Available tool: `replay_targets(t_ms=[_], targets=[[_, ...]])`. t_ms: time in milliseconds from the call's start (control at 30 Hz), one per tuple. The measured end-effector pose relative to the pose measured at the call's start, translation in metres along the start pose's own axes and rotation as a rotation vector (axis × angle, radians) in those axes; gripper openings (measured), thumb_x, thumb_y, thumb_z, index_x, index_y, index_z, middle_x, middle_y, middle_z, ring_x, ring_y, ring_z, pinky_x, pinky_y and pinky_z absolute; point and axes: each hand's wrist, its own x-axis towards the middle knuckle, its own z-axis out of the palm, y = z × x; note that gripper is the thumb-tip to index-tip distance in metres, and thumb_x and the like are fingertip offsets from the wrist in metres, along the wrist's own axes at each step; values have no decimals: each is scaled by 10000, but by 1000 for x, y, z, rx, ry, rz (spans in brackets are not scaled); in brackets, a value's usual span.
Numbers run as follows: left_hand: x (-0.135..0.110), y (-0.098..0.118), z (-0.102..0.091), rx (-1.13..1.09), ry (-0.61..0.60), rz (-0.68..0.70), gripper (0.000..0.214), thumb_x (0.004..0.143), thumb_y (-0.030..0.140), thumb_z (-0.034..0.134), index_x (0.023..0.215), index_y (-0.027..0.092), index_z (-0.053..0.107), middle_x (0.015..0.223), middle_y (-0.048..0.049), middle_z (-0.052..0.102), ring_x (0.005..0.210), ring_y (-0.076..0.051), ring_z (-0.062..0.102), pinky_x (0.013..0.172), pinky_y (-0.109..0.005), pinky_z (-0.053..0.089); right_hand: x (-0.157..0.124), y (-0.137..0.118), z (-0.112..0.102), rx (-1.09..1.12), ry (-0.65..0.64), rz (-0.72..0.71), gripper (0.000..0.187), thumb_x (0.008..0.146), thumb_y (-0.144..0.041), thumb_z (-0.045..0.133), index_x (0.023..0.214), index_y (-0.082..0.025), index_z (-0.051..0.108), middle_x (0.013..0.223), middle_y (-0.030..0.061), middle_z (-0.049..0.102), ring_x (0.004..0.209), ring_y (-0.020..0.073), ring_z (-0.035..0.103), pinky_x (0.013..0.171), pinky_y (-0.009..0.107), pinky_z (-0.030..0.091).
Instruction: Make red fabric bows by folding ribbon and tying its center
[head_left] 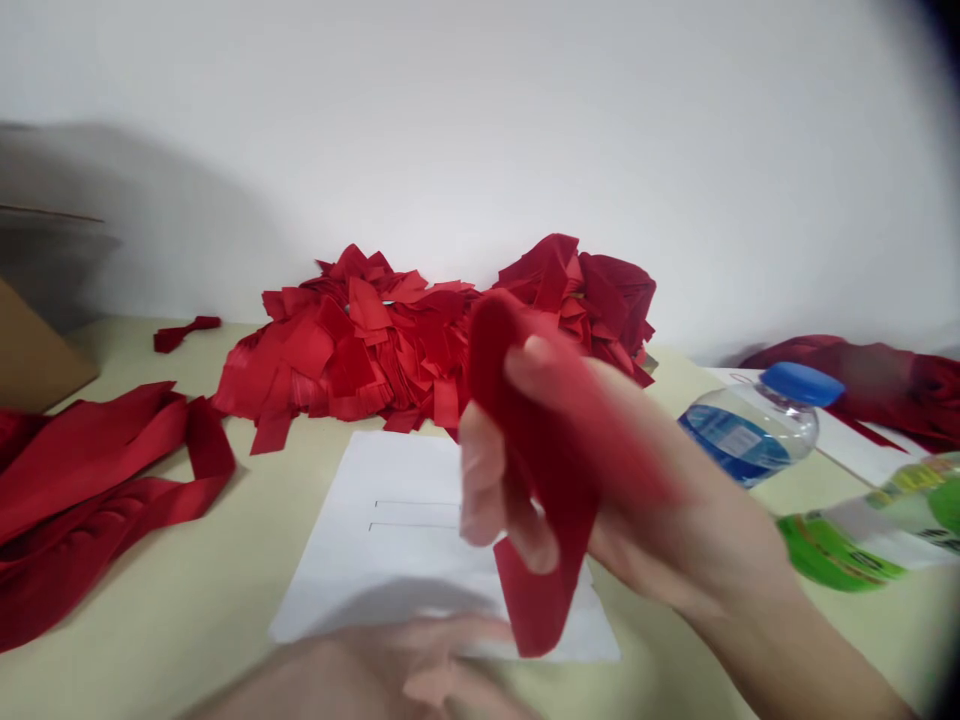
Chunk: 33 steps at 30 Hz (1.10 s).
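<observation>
Red fabric strip (536, 480) pinched between right hand (667, 510) thumb (480, 470) and fingers (559, 372); left hand (405, 665) fingers blurred, state unclear.

A folded strip of red ribbon (536, 470) is held looped between the fingers and thumb of the right hand (637, 490), above a white paper sheet (367, 550) marked with two ruled lines. The left hand (405, 665) is blurred at the bottom edge of the frame, fingers extended, over the sheet's lower edge; contact cannot be confirmed. A heap of cut red ribbon pieces (360, 340) is piled at upper centre on a cream table (172, 570). Long red ribbon lengths (97, 470) are laid at left. A blue-capped water bottle (750, 430) and a green-labelled bottle (862, 530) are lying on their sides at right.
</observation>
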Motion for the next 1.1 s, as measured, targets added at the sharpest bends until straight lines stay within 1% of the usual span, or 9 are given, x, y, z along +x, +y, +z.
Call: replay_targets(t_ms=[133,267,433,533,667,800,933,1000,1100], targets=[[-2,9,-3,-186,82,338,783,635,503,732,1321,342,389,1363,-96,470,1112,-324,557,895,-437,424,-1,-21,0,70,72,-163,223,865,-315,459,769,-248,649,568,-87,568,439,21,530,397,88,420],[-3,14,-7,-334,273,528,447,851,305,567,1283,270,460,1406,-78,417,1253,-287,431,1005,-449,363,-4,-34,-9,178,166,-259,273,875,-222,386,736,-188,618,632,-94,557,451,-39,486,404,27,360],[-9,35,-13,-484,857,703,208,862,117,514,1038,151,620,1201,-83,591,1150,-180,537,970,-291,457,-16,-35,-33,-28,444,-408,209,816,-113,475,870,-245,629,915,-46,586,586,-4,525,414,79,375],[-28,54,-32,-434,1068,850,161,855,77,512,885,171,638,1009,-25,670,954,-115,634,864,-209,519,-24,-19,-53,-90,421,-346,93,829,-195,534,754,-198,589,691,-33,513,442,16,427,381,148,367],[-54,66,-60,-374,1162,981,229,830,2,504,783,215,576,713,86,668,657,-31,645,678,-111,522,-33,14,-78,-99,353,-114,261,840,-311,565,629,-176,492,538,-45,371,376,28,319,351,183,283],[-62,63,-67,-276,1204,930,230,800,36,583,918,223,521,773,89,687,745,-71,667,737,-162,516,-37,35,-95,-175,354,17,309,868,-395,512,644,-189,465,528,-38,403,369,52,330,374,214,264],[-52,59,-54,-89,1307,799,226,756,100,657,912,192,522,730,55,689,681,-99,663,732,-214,536,-34,41,-101,-295,264,54,253,821,-373,596,675,-186,509,612,-5,538,505,103,502,483,228,370],[-43,55,-42,19,1234,731,177,737,187,694,865,173,571,753,29,694,663,-106,656,734,-224,541,-29,49,-96,-366,211,96,239,776,-381,646,707,-168,562,700,22,585,624,129,541,568,241,413],[-24,45,-18,146,1059,593,214,726,278,700,882,168,603,775,14,699,738,-153,669,768,-281,544,-19,73,-80,-406,84,204,319,780,-443,613,678,-145,563,638,-3,520,545,89,450,503,208,348]])
